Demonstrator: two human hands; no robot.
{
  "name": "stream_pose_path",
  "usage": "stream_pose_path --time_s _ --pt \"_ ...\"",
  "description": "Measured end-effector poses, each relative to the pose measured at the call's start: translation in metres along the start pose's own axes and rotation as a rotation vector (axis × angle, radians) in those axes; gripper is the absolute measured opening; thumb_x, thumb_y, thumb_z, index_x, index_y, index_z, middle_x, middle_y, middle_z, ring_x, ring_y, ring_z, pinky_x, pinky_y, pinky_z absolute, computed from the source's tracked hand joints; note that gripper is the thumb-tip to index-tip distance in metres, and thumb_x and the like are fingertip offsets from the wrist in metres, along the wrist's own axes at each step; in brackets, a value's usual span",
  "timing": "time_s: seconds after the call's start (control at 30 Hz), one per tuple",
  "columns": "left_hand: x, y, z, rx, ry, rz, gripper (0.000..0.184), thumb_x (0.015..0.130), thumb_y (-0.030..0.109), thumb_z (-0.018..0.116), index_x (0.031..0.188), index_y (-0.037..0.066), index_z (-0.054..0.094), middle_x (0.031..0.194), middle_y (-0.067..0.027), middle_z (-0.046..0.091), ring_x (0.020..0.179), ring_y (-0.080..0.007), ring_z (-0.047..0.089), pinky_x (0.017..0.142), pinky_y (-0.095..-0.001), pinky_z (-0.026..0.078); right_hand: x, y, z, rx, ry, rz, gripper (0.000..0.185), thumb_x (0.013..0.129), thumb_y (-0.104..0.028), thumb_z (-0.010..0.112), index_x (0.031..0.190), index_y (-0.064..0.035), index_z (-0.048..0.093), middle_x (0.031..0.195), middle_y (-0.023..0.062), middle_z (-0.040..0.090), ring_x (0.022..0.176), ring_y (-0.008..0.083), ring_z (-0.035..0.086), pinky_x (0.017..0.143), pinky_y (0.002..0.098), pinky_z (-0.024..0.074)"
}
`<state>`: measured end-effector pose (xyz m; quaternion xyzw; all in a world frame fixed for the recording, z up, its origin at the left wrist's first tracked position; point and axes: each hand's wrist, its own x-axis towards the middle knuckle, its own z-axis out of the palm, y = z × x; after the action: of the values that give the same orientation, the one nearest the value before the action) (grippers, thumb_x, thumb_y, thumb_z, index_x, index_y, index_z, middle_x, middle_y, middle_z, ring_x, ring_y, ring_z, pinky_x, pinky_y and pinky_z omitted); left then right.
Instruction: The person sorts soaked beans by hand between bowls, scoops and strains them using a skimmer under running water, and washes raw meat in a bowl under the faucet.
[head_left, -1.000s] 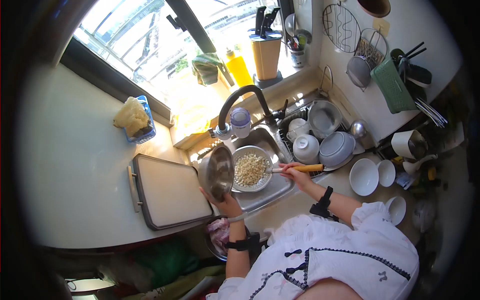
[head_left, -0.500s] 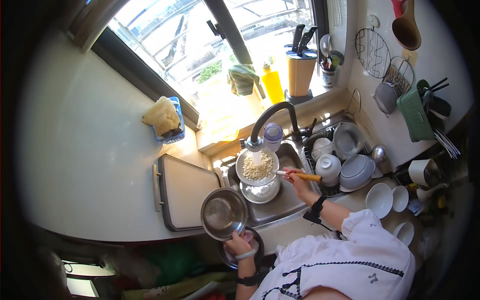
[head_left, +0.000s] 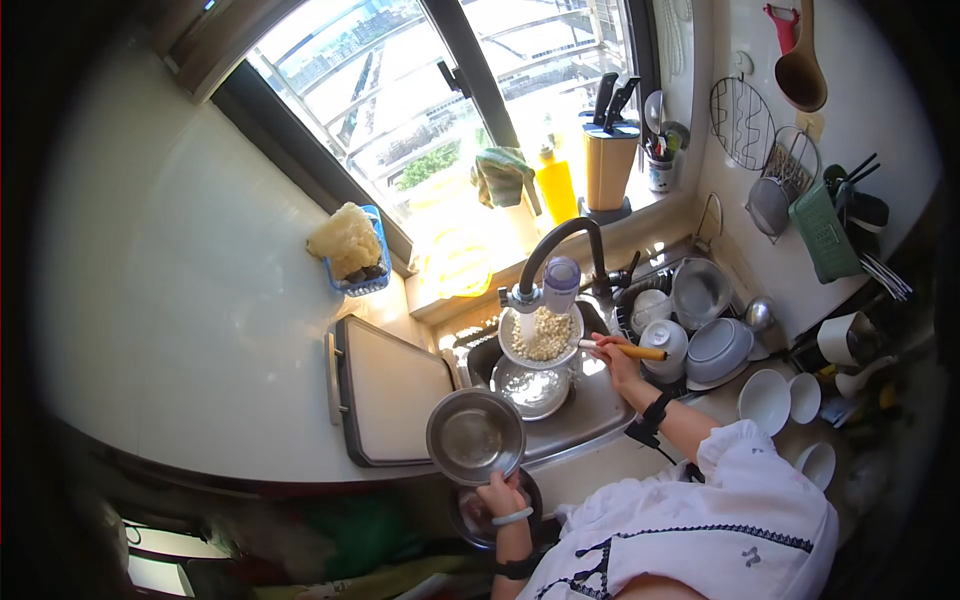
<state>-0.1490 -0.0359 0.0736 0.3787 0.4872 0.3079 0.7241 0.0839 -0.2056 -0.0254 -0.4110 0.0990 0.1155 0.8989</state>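
Note:
My right hand (head_left: 622,362) is closed around the wooden-handled strainer (head_left: 574,348), whose basket is level under the faucet (head_left: 526,296). Small pale kernels or beans (head_left: 543,334) fill the basket, and water runs onto them. Directly below the strainer, a metal basin (head_left: 528,392) with water in it stands in the sink (head_left: 600,408). My left hand (head_left: 500,494) grips the near rim of a stainless steel bowl (head_left: 474,432), held at the sink's left front corner. Nothing shows inside that bowl. Beneath my left hand is a dark pot or bowl (head_left: 474,512), partly hidden.
A cutting board (head_left: 395,395) lies left of the sink. To the right, a dish rack holds several bowls (head_left: 718,348) and a pan (head_left: 700,290). A knife block (head_left: 608,165) and yellow bottle (head_left: 555,185) stand on the windowsill. A blue basket (head_left: 365,285) is at left.
The whole view has shifted slightly, so things appear further right. Both hands keep their holds on the strainer and the steel bowl. Water keeps running onto the kernels.

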Motion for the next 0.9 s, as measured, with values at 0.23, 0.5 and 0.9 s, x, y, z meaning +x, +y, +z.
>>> stream_pose_path --time_s 0.23,0.5,0.9 --pt "0.001 -0.009 -0.009 -0.109 -0.079 -0.007 0.029 0.076 -0.007 0.048 0.104 -0.011 0.042 0.101 -0.0209 0.053 0.081 -0.0300 0.061 0.066 -0.0410 0.057 -0.013 -0.019 -0.007 0.019 -0.053 0.048 0.011 0.076 0.004 0.048 0.077 0.0010 0.059 0.108 0.0190 0.057 0.095 0.0243 0.059 0.079 0.0319 0.0537" --pt "-0.001 -0.005 -0.019 -0.130 -0.145 -0.028 0.031 0.076 -0.008 0.046 0.107 -0.010 0.039 0.103 -0.0209 0.051 0.081 -0.0304 0.061 0.064 -0.0404 0.058 -0.004 -0.001 0.027 0.010 -0.117 0.101 0.011 0.075 0.004 0.049 0.077 0.0000 0.060 0.105 0.0171 0.058 0.092 0.0234 0.060 0.077 0.0312 0.0550" --pt "-0.008 -0.014 -0.020 -0.125 -0.176 0.012 0.042 0.078 -0.007 0.047 0.118 0.000 0.035 0.112 -0.0166 0.047 0.091 -0.0293 0.057 0.070 -0.0414 0.057 0.011 0.014 0.054 0.029 -0.074 0.113 0.012 0.078 0.003 0.048 0.084 -0.0015 0.057 0.106 0.0174 0.059 0.086 0.0246 0.062 0.076 0.0337 0.0547"
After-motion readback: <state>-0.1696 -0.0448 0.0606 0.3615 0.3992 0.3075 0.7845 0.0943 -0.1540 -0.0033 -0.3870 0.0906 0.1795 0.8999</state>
